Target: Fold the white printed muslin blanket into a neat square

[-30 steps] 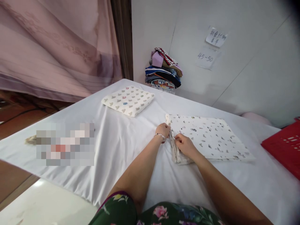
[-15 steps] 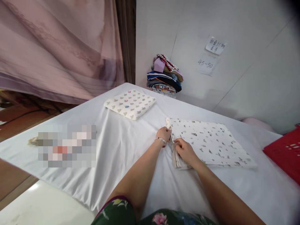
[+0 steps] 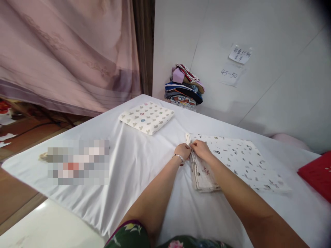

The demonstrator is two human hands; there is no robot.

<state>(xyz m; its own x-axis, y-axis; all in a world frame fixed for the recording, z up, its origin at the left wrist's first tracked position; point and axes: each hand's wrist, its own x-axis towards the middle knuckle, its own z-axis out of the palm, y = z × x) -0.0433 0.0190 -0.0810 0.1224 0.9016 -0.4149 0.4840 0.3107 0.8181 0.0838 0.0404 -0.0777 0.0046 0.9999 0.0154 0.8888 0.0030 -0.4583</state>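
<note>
A white cloth (image 3: pixel 240 158) with small grey leaf-like prints lies folded in layers on the white-covered table (image 3: pixel 144 165). Its layered left edge runs between my two hands. My left hand (image 3: pixel 182 151), with a bracelet at the wrist, pinches that edge from the left. Close beside it, my right hand (image 3: pixel 201 149) pinches the same edge from the right, fingertips almost meeting the left ones. Below the right hand, part of the cloth's near left corner shows a reddish print. Farther back to the left rests another folded cloth (image 3: pixel 147 117) with grey and coloured prints.
A stack of folded fabrics (image 3: pixel 184 86) stands beyond the table's far edge by the wall. Something red (image 3: pixel 317 174) sits at the right edge. A pixelated patch covers an item on the left. A pink curtain (image 3: pixel 69 51) hangs behind.
My right hand has moved up along the cloth's edge to beside my left hand. A reddish print now shows near the cloth's corner. The view has shifted slightly.
</note>
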